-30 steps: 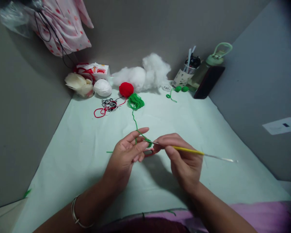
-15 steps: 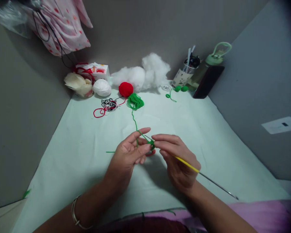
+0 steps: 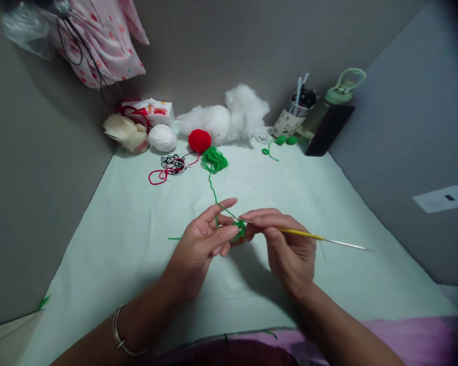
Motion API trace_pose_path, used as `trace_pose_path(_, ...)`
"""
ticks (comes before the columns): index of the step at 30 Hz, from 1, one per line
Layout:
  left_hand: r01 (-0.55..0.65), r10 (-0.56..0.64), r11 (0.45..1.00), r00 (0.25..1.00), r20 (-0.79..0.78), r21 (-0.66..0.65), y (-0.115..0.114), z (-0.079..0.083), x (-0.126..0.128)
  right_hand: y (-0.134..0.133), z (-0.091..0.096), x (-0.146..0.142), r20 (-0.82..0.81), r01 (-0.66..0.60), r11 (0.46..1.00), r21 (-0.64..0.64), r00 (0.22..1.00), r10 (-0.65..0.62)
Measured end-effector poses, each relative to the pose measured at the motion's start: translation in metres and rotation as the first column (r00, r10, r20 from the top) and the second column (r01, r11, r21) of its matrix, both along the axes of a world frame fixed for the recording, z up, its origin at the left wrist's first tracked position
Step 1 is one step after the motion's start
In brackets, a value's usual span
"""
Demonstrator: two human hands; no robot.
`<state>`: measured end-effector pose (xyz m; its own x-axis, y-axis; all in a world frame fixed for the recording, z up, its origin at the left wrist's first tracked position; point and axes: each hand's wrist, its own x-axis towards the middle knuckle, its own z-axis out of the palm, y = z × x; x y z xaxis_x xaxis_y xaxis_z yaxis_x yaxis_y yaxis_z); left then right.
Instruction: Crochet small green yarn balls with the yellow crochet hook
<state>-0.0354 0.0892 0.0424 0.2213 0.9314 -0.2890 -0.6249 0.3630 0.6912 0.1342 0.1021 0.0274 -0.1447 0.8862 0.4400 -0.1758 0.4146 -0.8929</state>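
Observation:
Between thumb and fingers, my left hand (image 3: 204, 236) pinches a small green crochet piece (image 3: 239, 230). Green yarn runs over its raised index finger, back to a loose green skein (image 3: 214, 160). My right hand (image 3: 290, 244) grips a crochet hook (image 3: 303, 233) by its yellow handle. The hook lies nearly level, its bare metal end pointing right and its other tip at the top of the green piece. Whether a loop sits on that tip is too small to tell. A bit of red shows beneath the piece, against the fingers.
Behind the skein sit a red yarn ball (image 3: 199, 141), a white ball (image 3: 162, 138) and white stuffing (image 3: 229, 114). Tangled yarn (image 3: 171, 165) lies to their left. At the back right stand a cup of tools (image 3: 290, 119), a bottle (image 3: 338, 94) and a dark phone-like slab (image 3: 329, 130).
My right hand has turned the hook from a steep slant to nearly level, its far end swinging up. The left hand keeps its hold on the green piece with little movement.

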Motion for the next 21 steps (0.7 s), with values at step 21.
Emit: trace_pose_path(21,-0.087,0.121,0.988,0.950,-0.288,0.128,-0.002,-0.002,-0.001,0.000,0.009,0.011,0.297,-0.027,0.950,0.312,0.952,-0.071)
